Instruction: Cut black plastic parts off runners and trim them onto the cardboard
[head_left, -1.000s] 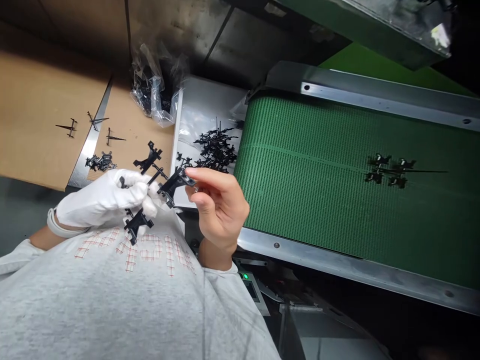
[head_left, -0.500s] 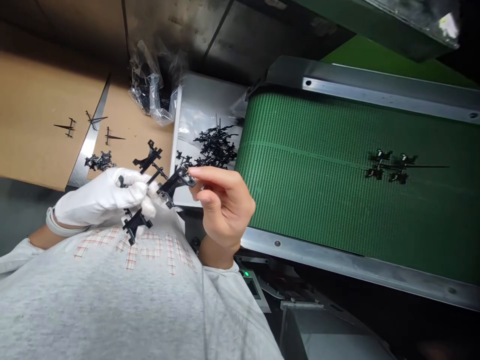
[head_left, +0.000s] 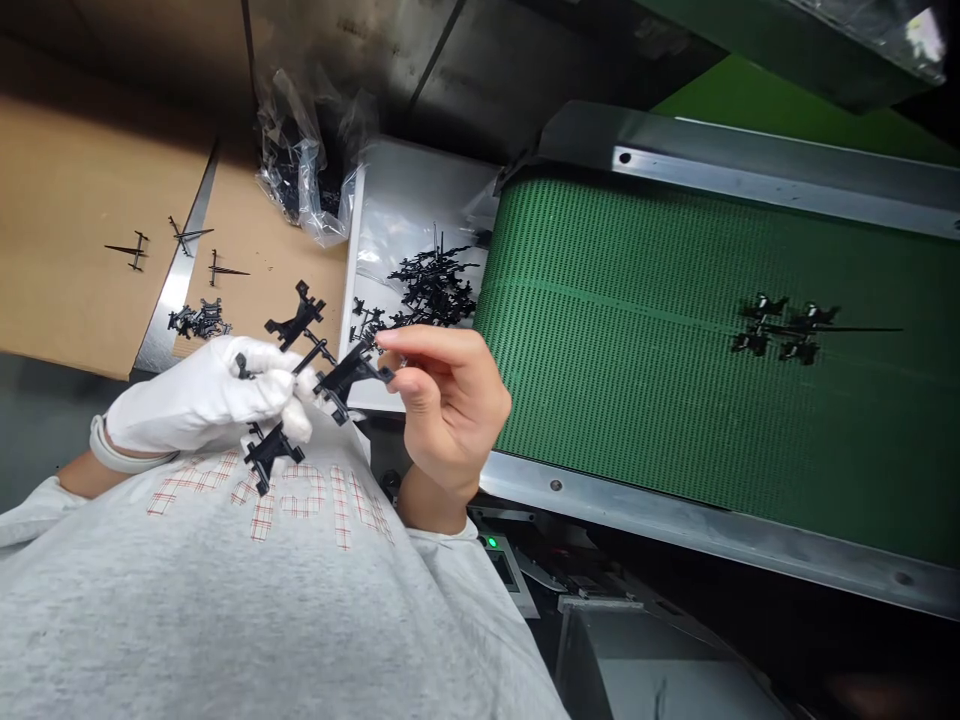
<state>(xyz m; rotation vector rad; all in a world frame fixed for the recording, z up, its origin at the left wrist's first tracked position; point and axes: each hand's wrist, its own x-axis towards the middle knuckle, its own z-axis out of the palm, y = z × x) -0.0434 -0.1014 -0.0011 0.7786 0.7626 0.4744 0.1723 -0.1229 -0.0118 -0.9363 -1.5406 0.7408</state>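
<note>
My left hand point(head_left: 199, 395), in a white glove, is closed around the stem of a black plastic moulded part point(head_left: 300, 360) with several small pieces branching off it. My bare right hand point(head_left: 446, 400) pinches one of those branch pieces point(head_left: 352, 372) between thumb and forefinger. Both hands are held close to my chest, in front of the near end of a green conveyor belt point(head_left: 675, 360).
Another black moulded part point(head_left: 784, 328) lies on the belt at the right. A white tray point(head_left: 390, 210) holds a pile of black pieces point(head_left: 431, 285). A cardboard surface point(head_left: 67, 220) at left carries a few loose sprues, a small heap of pieces point(head_left: 199, 320) and a plastic bag point(head_left: 300, 180).
My hands have hardly moved. The right fingers have shifted slightly on the branch piece; the view has drifted a little.
</note>
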